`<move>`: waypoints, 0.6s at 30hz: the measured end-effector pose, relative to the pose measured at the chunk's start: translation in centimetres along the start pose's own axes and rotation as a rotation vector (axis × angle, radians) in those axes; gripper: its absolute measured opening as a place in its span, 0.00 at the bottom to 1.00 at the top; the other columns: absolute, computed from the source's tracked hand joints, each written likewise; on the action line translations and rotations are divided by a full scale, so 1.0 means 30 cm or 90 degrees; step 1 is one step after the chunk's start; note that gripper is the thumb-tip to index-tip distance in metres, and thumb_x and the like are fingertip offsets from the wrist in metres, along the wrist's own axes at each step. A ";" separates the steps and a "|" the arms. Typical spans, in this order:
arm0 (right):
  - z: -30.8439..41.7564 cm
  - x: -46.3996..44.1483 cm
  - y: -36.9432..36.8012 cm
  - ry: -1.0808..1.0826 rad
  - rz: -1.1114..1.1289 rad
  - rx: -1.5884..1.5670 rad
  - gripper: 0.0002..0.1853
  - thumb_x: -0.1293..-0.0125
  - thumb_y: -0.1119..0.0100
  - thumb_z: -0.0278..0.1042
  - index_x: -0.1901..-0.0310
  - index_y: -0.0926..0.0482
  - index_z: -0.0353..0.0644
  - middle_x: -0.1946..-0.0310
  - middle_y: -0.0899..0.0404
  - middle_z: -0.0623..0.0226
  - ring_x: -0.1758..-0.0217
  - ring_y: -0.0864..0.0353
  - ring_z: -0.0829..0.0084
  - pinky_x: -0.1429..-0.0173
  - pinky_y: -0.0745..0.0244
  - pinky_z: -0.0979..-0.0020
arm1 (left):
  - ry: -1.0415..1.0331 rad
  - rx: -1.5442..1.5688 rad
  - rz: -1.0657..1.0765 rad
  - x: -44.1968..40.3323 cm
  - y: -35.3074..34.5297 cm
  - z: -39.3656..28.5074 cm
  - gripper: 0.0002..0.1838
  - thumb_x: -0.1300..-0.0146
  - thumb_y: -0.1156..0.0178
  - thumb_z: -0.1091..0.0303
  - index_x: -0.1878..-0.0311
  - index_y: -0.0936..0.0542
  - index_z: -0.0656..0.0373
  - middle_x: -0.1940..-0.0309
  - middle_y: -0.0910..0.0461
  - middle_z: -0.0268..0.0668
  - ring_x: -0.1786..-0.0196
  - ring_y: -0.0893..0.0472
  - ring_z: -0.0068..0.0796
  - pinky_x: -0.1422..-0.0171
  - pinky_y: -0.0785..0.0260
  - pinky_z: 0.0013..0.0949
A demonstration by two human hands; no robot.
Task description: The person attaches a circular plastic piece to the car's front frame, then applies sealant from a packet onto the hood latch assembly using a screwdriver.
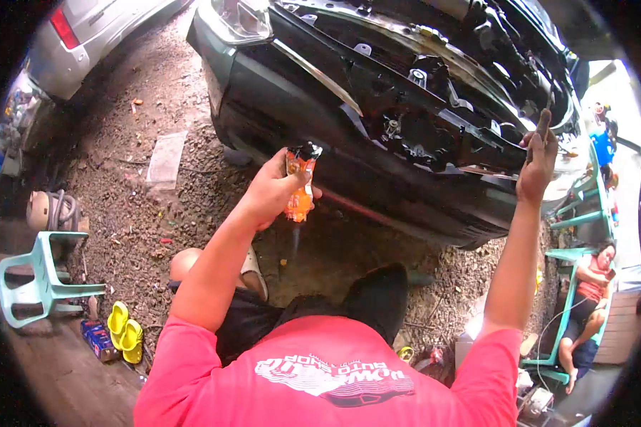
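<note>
My left hand (276,186) is closed around a crumpled, shiny orange packet (300,186) with a dark top end. It is held in front of the black front bumper (299,117) of a car. My right hand (538,167) is raised near the car's other front corner, its fingers closed. A thin brownish shape stands up from it; whether this is a finger or a held object I cannot make out. Behind the bumper, the front-end parts (420,78) of the car lie exposed, with a headlight (238,20) at the left.
A pale green plastic chair (46,281) stands at the left, near yellow clogs (126,333) and a blue box (100,340). A silver vehicle (96,43) is at the upper left. A person (587,299) reclines on green chairs at the right. Gravelly ground (132,235) surrounds the car.
</note>
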State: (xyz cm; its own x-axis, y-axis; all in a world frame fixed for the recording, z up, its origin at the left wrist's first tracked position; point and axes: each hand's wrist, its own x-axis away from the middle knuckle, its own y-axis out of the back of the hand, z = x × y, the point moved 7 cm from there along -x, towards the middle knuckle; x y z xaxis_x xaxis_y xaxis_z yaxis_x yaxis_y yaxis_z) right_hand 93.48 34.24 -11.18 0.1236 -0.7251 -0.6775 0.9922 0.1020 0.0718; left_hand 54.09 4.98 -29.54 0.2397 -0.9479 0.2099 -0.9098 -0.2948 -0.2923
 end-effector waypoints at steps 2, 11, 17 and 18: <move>0.010 0.001 -0.012 -0.012 -0.001 0.009 0.13 0.23 0.41 0.34 0.43 0.26 0.38 0.62 0.22 0.68 0.59 0.26 0.74 0.47 0.30 0.69 | -0.012 0.018 0.003 -0.012 -0.010 0.002 0.20 0.24 0.37 0.64 0.38 0.32 0.60 0.57 0.21 0.39 0.61 0.11 0.37 0.61 0.15 0.38; 0.349 0.628 -0.424 0.029 0.299 0.228 0.24 0.37 0.35 0.22 0.38 0.21 0.40 0.57 0.18 0.61 0.61 0.19 0.68 0.56 0.22 0.66 | -0.033 -0.021 -0.001 -0.018 -0.006 0.055 0.20 0.24 0.40 0.69 0.35 0.34 0.59 0.55 0.22 0.39 0.61 0.11 0.38 0.59 0.17 0.39; 0.354 0.801 -0.565 -0.003 0.437 0.165 0.31 0.45 0.33 0.15 0.37 0.22 0.41 0.61 0.18 0.56 0.64 0.17 0.57 0.59 0.21 0.62 | -0.039 -0.037 0.014 0.003 -0.026 0.066 0.16 0.24 0.42 0.71 0.38 0.32 0.59 0.54 0.21 0.39 0.60 0.12 0.35 0.58 0.18 0.37; 0.352 0.809 -0.575 -0.017 0.450 0.171 0.31 0.45 0.33 0.15 0.37 0.22 0.41 0.61 0.17 0.57 0.64 0.17 0.56 0.59 0.21 0.62 | -0.038 -0.036 0.012 0.006 -0.025 0.069 0.16 0.24 0.42 0.71 0.38 0.32 0.59 0.54 0.21 0.39 0.60 0.12 0.35 0.58 0.18 0.37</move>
State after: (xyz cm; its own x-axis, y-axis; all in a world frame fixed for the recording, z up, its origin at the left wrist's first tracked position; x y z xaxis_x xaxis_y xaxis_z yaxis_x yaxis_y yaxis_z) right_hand 79.55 7.70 -21.13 0.7293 -0.5650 -0.3860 0.6459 0.3823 0.6608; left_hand 55.50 4.79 -31.21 0.2408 -0.9592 0.1483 -0.9317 -0.2713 -0.2417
